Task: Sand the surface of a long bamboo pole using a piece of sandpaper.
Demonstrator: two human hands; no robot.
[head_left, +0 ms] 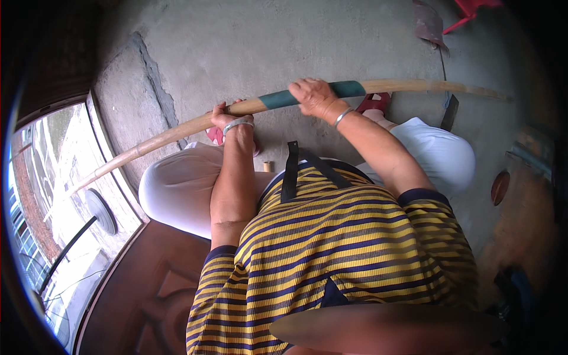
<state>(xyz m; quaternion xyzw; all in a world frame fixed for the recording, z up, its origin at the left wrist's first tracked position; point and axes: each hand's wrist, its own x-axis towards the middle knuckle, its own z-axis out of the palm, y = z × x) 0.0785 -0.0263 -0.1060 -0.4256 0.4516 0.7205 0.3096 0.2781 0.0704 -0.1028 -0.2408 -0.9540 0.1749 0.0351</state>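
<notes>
A long pale pole (177, 129) is being held crosswise above the lap, its left end being carried across the bright doorway (66, 148) and its right end being extended over the grey concrete floor (331, 41). The pole is being gripped from below by the left hand (225, 117), whose fingers are being wrapped around bare wood. Its green section (281, 99) is being clasped from above by the right hand (313, 96), the fingers being curled over the far side.

Beneath the pole, space is being taken up by the two knees in white trousers (177, 177), and the right red sandal (377, 105) is being partly covered by the shaft. A short tan stub (268, 167) is being seen between the legs, below the hands. Beside the right knee, a dark flat blade-like piece (450, 113) is being left near the pole. The doorway is being partly blocked by a grey disc (102, 212) joined to a black rod (68, 254). A red object (473, 10) is being cut off by the upper edge; its kind cannot be told.
</notes>
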